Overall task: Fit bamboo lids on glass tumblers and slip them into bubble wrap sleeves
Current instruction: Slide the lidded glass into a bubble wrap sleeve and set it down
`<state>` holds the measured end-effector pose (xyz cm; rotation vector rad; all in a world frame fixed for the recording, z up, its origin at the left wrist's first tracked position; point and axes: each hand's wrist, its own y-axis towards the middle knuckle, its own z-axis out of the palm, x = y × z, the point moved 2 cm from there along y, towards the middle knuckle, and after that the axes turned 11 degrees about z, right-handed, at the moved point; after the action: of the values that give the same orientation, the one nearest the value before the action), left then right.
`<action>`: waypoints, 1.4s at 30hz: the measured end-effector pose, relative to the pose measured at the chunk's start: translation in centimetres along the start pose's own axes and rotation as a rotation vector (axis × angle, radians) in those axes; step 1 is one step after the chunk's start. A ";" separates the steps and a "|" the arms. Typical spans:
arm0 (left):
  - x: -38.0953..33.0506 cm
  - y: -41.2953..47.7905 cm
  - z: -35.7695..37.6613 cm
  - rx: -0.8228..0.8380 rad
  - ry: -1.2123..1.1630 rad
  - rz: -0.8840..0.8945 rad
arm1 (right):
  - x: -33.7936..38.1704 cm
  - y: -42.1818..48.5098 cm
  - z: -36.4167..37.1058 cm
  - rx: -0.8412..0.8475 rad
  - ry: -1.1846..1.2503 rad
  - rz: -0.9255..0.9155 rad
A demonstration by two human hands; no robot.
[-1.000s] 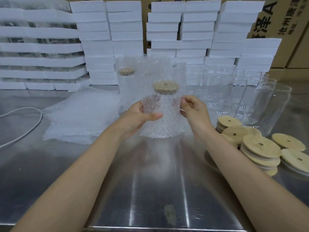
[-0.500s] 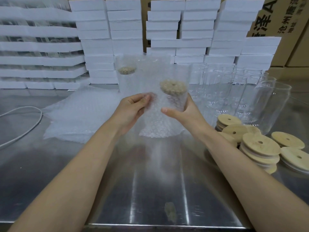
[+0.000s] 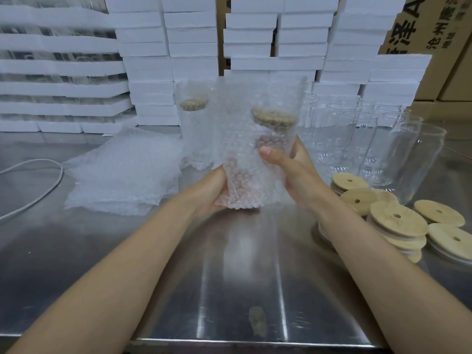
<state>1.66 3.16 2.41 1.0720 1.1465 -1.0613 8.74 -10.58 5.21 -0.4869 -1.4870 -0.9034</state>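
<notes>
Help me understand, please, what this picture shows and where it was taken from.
There is no machine: a camera worn on a person's head looks down at their two bare hands. The left hand grips the lower end and the right hand the side of a sleeved tumbler, a glass with a bamboo lid inside bubble wrap, held over a steel table. On the table lie flat bubble sleeves to the left, another wrapped tumbler behind, and empty glass tumblers and loose lids to the right.
</notes>
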 end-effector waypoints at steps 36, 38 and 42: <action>-4.6 -0.8 -3.5 -0.182 0.027 0.543 | 0.8 0.3 -0.7 -0.141 0.050 -0.009; -4.9 -0.9 -3.1 -0.253 0.047 0.568 | 1.0 0.3 -0.7 -0.190 -0.022 -0.064; -4.6 -1.0 -3.1 -0.368 0.086 0.577 | 1.1 0.1 -1.0 -0.291 -0.088 -0.094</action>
<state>-0.25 6.38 6.62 1.0641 0.9630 -0.3393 9.26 -11.48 6.21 -0.6806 -1.4737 -1.1943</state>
